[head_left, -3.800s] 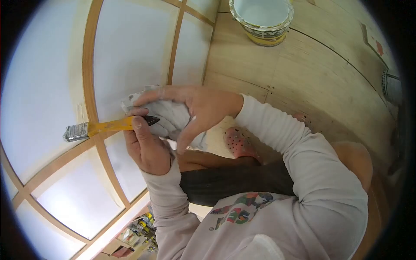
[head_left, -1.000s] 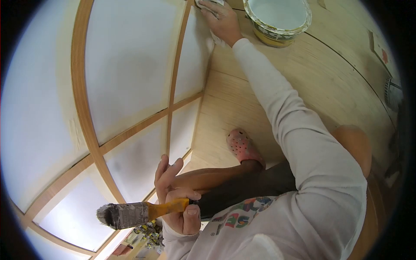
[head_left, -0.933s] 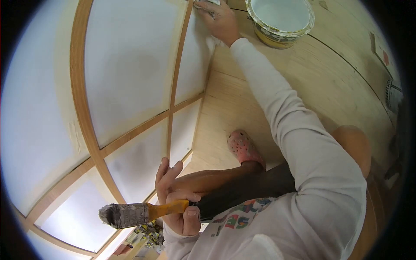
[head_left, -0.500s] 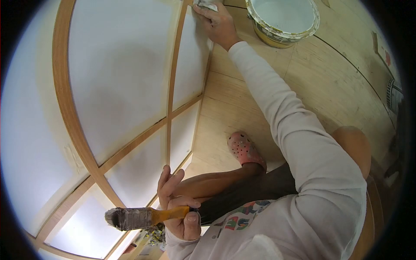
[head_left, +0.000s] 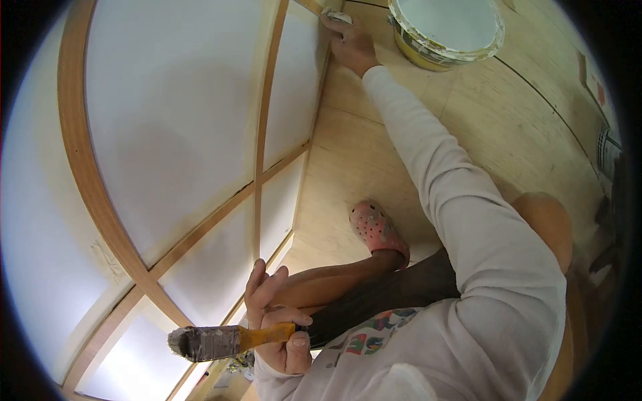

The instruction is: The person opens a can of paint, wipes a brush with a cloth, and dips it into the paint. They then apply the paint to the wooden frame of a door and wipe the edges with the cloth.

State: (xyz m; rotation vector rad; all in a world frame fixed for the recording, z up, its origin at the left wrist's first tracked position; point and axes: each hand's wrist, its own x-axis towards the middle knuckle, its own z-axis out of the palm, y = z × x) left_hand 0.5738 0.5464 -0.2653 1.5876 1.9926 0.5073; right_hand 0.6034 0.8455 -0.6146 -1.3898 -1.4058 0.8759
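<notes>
My left hand [head_left: 277, 327] is low in the head view, shut on a paintbrush [head_left: 214, 341] with a yellow handle and grey, paint-caked bristles that point left, off the panels. My right arm stretches far up the picture. My right hand [head_left: 352, 45] presses a grey rag [head_left: 334, 15] against the wooden frame where the white panels meet the floor. An open bucket of white paint [head_left: 447, 30] stands just right of that hand.
White panels in a wooden lattice frame [head_left: 257, 134] fill the left side. The plywood floor [head_left: 374, 140] runs along the right. My foot in a pink clog [head_left: 374, 227] rests on it, below my bent leg. A roll-like object [head_left: 607, 150] lies at the right edge.
Earlier both hands were together at the panel with rag and brush. My right hand then reached to the far frame by the bucket and has slid a little right; the brush hand dropped low.
</notes>
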